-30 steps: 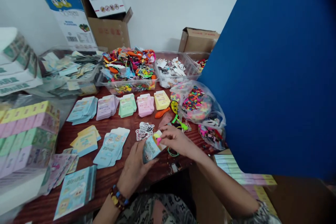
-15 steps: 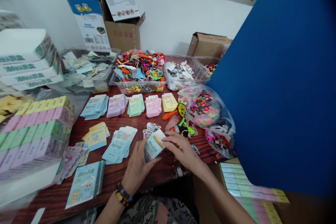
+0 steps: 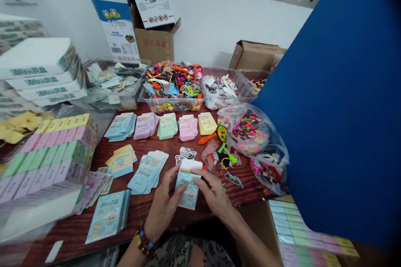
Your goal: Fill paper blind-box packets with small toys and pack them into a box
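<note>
A small light-blue printed carton point(image 3: 189, 195) stands tilted between my hands, its white top flap point(image 3: 191, 164) raised and a strip of yellow-orange showing at the opening. My left hand point(image 3: 163, 202) grips its left side, with the thumb across the front. Against the right edge and upper front press the fingers of my right hand point(image 3: 216, 195). Just behind the carton lies a black-and-white sticker point(image 3: 187, 153). Left of my hands are flat light-blue cartons point(image 3: 147, 171), and nearer the front edge a stack of blue booklets point(image 3: 106, 217).
Piles of flattened cartons point(image 3: 167, 125) line the table's middle. Behind them are clear bins of small toys point(image 3: 175, 81) and papers point(image 3: 115, 79). Bags of colourful bits point(image 3: 250, 129) sit right, beside a blue panel point(image 3: 328, 112). Packed pastel boxes point(image 3: 56, 150) stand left.
The carton has turned more upright and come slightly nearer, its front now facing me. My right hand has shifted from the flap to the carton's right side. The camera view has swung slightly left.
</note>
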A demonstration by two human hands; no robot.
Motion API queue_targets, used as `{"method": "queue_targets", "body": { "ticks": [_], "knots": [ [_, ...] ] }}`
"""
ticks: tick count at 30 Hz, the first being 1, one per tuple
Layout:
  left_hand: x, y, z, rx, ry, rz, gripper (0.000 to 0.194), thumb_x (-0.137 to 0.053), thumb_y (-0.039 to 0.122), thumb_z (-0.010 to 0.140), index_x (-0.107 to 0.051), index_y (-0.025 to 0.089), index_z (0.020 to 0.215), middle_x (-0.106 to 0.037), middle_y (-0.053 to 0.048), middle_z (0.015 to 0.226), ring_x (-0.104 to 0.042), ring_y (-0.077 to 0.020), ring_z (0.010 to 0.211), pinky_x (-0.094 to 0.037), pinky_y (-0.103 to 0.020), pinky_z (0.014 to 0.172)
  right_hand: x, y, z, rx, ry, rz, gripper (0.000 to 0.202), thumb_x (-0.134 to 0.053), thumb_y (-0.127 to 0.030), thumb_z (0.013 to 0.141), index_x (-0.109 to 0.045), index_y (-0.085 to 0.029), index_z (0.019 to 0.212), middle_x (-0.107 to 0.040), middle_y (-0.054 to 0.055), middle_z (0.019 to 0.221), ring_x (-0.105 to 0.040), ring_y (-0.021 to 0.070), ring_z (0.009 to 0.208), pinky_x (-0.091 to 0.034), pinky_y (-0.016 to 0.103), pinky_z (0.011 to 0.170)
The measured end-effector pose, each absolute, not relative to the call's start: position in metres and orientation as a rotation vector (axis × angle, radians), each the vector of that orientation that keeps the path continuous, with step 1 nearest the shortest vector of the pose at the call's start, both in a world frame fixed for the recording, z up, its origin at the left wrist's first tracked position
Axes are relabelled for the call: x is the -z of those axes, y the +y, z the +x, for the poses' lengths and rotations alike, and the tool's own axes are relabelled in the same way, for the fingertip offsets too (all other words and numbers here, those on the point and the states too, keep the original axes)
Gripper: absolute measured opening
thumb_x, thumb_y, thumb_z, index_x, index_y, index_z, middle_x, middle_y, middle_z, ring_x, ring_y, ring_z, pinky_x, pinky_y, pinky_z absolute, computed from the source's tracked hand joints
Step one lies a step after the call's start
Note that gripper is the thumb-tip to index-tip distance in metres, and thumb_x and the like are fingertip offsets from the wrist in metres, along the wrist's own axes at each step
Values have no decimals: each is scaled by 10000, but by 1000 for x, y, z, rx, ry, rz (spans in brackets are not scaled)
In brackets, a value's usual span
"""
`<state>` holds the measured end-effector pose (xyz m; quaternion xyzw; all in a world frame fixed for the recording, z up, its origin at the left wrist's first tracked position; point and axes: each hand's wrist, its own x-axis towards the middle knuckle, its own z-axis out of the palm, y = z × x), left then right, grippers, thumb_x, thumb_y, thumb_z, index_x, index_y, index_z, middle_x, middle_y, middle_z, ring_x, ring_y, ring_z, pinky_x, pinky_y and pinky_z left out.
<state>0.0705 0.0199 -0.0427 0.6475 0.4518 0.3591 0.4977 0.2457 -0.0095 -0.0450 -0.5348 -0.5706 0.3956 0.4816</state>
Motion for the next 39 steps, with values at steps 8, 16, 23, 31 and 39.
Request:
{"method": "queue_targets", "body": {
  "ticks": [8,16,23,31,39],
  "knots": [
    [29,21,52,-765,973,1442,478,-615,388,890,-498,242,1330,-617,-77,1325,-604,-255,1196,-536,-384,975,52,-11,249,-1223,-1184,-1161,262,-633,-405,892,-608,-239,1093,-703,39,981,-659,179,843,-528,291,742],
    [29,25,45,-656,872,1340,372,-654,364,860,-540,223,1186,-689,-55,1066,-659,-211,952,-563,-355,844,33,-5,252,-982,-1442,-1188,151,-602,-316,912,-695,-209,861,-678,44,956,-634,177,881,-485,290,791],
    [29,12,43,-701,932,1270,382,-628,356,886,-464,253,1215,-673,-38,1106,-649,-207,997,-536,-343,867,30,-5,247,-966,-1460,-1289,218,-603,-315,907,-674,-235,1097,-714,45,990,-647,187,896,-494,296,795],
    [18,5,41,-687,914,1245,381,-614,342,899,-375,256,1182,-675,-51,1096,-667,-204,975,-538,-360,857,-4,12,252,-1327,-1460,-1220,181,-635,-336,866,-702,-190,783,-700,14,805,-619,154,755,-469,257,688],
    [23,2,39,-645,952,1299,384,-611,348,888,-380,244,1176,-684,-41,1017,-668,-181,873,-529,-322,780,2,14,260,-1500,-1456,-1302,154,-694,-300,794,-785,-238,901,-766,3,842,-655,175,779,-487,286,725]
  ]
}}
